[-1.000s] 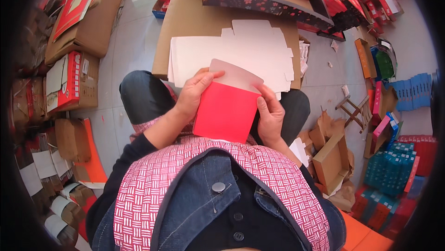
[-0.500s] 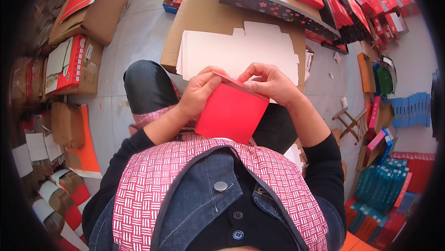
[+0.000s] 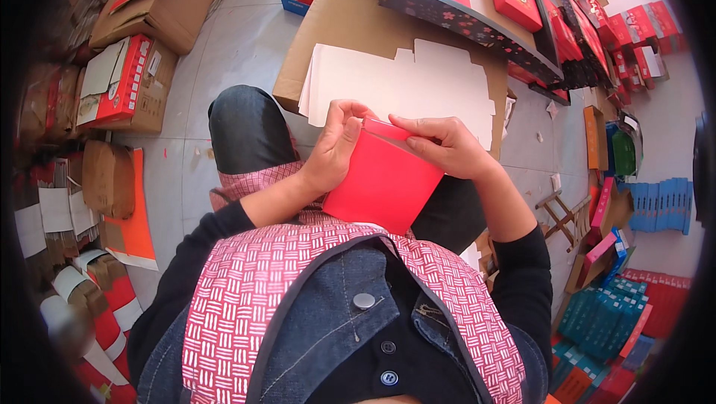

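A red cardboard box (image 3: 384, 184) is held over my lap, with its flap end away from me. My left hand (image 3: 335, 149) grips its far left corner, fingers behind and thumb along the side. My right hand (image 3: 445, 149) pinches the narrow far flap (image 3: 388, 130) near the far right corner, thumb on the near side and fingers laid along the top. Just beyond my hands, a stack of flat white die-cut card blanks (image 3: 395, 87) lies on a brown carton (image 3: 350, 20). The box's underside is hidden.
A dark floral tray (image 3: 462, 20) holding red boxes (image 3: 514, 1) stands at the carton's far right. Large cartons (image 3: 160, 76) stand at the left. On the right are a folding wooden stool (image 3: 563, 217), blue boxes (image 3: 660, 206) and teal boxes (image 3: 604, 307).
My right fingers have gone from a raised pinch to lying flatter along the flap, which looks more folded over. My left hand keeps its hold. The whole view has shifted slightly.
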